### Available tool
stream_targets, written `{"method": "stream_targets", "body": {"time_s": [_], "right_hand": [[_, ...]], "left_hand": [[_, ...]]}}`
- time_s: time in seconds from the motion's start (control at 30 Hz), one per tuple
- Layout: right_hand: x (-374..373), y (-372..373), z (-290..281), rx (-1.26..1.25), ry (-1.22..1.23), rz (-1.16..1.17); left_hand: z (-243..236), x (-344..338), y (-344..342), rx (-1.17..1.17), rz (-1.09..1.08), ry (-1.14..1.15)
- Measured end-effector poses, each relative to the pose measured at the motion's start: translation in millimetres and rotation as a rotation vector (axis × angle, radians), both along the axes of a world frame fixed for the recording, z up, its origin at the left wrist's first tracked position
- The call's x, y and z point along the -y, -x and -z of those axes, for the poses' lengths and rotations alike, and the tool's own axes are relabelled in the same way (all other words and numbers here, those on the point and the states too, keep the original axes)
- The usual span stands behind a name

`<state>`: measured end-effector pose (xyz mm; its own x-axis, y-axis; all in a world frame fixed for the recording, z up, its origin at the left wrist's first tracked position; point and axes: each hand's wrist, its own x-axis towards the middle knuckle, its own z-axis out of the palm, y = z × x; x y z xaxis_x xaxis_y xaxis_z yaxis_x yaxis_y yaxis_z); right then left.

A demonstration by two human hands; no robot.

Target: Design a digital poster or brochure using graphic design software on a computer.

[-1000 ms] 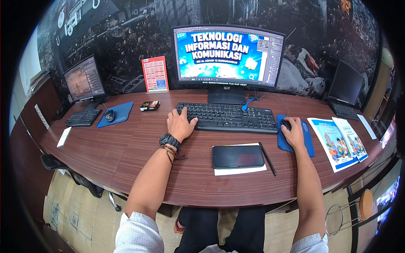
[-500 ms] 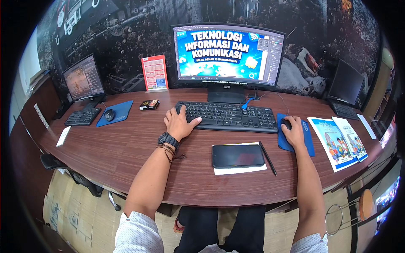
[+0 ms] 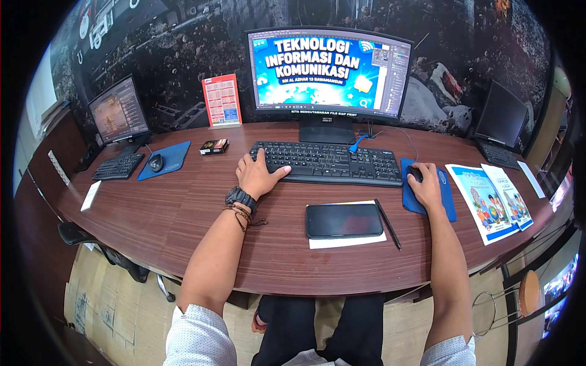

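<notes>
My left hand rests at the left end of a black keyboard, fingers spread over the keys and thumb stretched along its near edge. Under my right hand is a black computer mouse, partly covered by the fingers curved over it. The mouse sits on a blue mouse pad. Behind the keyboard stands a curved monitor with a blue graphic in what looks like an editing program. Between my forearms, a dark smartphone lies on white paper, with a black pen along its right side.
Printed booklets lie right of the pad. A small dark box and a red-and-white desk calendar stand left of the monitor. Further left are another monitor, keyboard and mouse. A dark monitor stands far right.
The desk and screen sit slightly higher in the picture. Both hands keep their places on the keyboard and the mouse.
</notes>
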<state>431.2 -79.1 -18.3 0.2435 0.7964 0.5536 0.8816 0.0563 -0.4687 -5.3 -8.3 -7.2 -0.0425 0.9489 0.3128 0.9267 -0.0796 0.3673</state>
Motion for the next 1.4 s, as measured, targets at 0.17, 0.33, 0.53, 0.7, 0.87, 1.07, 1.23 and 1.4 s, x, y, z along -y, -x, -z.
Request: {"method": "stream_targets", "body": {"time_s": [0.17,0.33,0.53,0.7,0.87,1.07,1.23,1.4], "right_hand": [[-0.3,-0.5,0.7,0.013,-0.008,-0.001],[-1.4,-1.2,1.4,0.015,-0.020,-0.004],[-2.0,-3.0,2.5,0.018,-0.038,-0.023],[-2.2,-2.8,2.2,0.021,-0.022,-0.007],[0.0,0.1,-0.6,0.011,0.000,0.005],[0.0,-1.8,-0.4,0.010,0.002,-0.001],[-0.1,-0.8,-0.7,0.013,-0.005,0.002],[0.2,0.5,-0.3,0.018,-0.012,-0.002]], "left_hand": [[-1.9,1.3,-0.5,-0.004,-0.010,0.011],[-1.8,1.0,0.0,0.005,-0.028,0.021],[-2.5,1.1,-0.7,0.001,-0.029,0.016],[-1.3,-2.9,1.3,-0.020,-0.035,-0.036],[1.4,-5.8,3.4,-0.047,-0.041,-0.084],[1.5,-4.1,2.0,-0.071,-0.036,-0.083],[1.6,-3.3,1.3,-0.054,-0.036,-0.084],[7.3,-2.8,0.4,-0.086,-0.021,-0.201]]}}
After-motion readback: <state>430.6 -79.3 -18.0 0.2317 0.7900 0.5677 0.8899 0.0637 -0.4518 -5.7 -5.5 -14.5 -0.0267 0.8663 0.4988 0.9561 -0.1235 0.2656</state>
